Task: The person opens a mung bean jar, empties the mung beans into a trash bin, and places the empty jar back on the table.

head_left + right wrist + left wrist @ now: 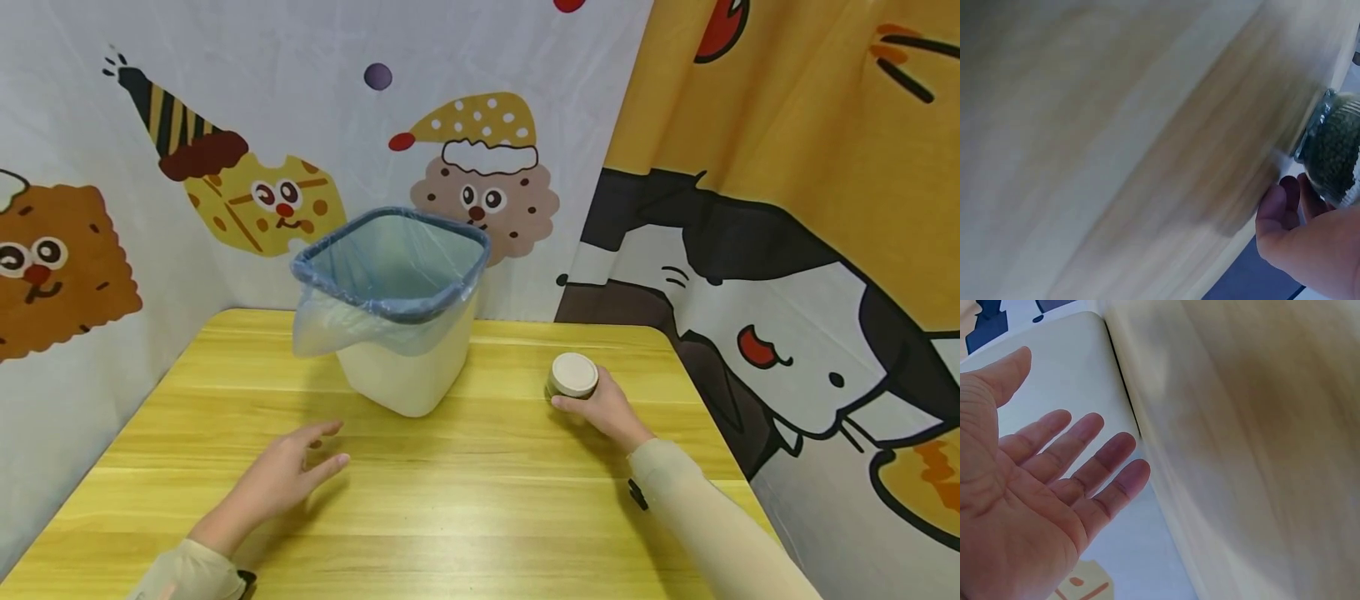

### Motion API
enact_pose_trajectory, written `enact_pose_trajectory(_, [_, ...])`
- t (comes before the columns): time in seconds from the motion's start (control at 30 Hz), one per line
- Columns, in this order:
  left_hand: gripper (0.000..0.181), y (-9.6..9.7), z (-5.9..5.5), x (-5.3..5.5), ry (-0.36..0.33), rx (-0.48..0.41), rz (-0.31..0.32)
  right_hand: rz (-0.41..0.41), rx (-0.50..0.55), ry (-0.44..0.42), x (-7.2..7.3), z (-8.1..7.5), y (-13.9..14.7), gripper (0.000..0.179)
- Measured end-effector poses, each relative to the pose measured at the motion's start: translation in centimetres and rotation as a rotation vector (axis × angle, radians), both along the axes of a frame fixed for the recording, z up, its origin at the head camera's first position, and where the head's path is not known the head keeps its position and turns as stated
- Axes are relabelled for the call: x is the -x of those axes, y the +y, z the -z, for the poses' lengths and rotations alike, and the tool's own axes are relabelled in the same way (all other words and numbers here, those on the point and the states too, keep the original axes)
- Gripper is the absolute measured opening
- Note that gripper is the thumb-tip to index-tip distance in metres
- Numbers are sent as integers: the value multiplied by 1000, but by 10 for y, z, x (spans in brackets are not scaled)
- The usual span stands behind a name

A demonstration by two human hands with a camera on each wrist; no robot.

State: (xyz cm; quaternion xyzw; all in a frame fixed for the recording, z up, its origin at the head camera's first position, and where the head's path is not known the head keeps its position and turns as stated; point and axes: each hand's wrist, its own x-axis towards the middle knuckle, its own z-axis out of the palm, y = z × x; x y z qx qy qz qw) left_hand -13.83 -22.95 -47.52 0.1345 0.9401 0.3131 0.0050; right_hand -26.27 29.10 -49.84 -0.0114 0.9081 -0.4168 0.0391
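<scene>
My right hand [606, 410] grips a small clear jar [551, 388] with a pale round lid at the table's right side, thumb in front and the other fingers round its right side. Dark greenish grains fill the jar [1337, 147] in the right wrist view, where the right hand [1310, 240] lies along its lower side. Over the left front of the table, my left hand [273, 475] holds nothing, its fingers spread and slightly bent. In the left wrist view the left hand's palm [1013, 512] shows bare, with the pale bin behind the fingers.
A cream waste bin [408, 379] lined with a thin clear bag and topped by a blue rim [427, 310] stands at the back of the wooden table [450, 517], between the hands. Cartoon-printed cloth [300, 67] hangs close behind the table and along its right side.
</scene>
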Motion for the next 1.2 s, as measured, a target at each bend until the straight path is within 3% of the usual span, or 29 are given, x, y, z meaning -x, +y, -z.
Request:
enact_pose_trajectory(0.37, [68, 2, 0, 1, -28, -14, 20, 63, 27, 28, 2, 0, -7, 99])
enact_pose_trajectory(0.53, [68, 5, -3, 0, -50, -19, 25, 66, 87, 7, -2, -4, -6, 96])
enact_pose_trajectory(0.73, [66, 14, -7, -1, -17, -25, 38, 27, 276, -22, -15, -22, -15, 87])
enact_pose_trajectory(0.9, [64, 24, -9, -1, -29, -53, 57, -46, 536, -88, -29, -35, -23, 72])
enact_pose_trajectory(1.03, [61, 31, -11, 1, -9, -72, 78, -82, 743, -117, -40, -44, -27, 70])
enact_pose_trajectory(1.2, [57, 41, -13, 3, 17, -99, 109, -120, 859, -86, -47, -50, -30, 67])
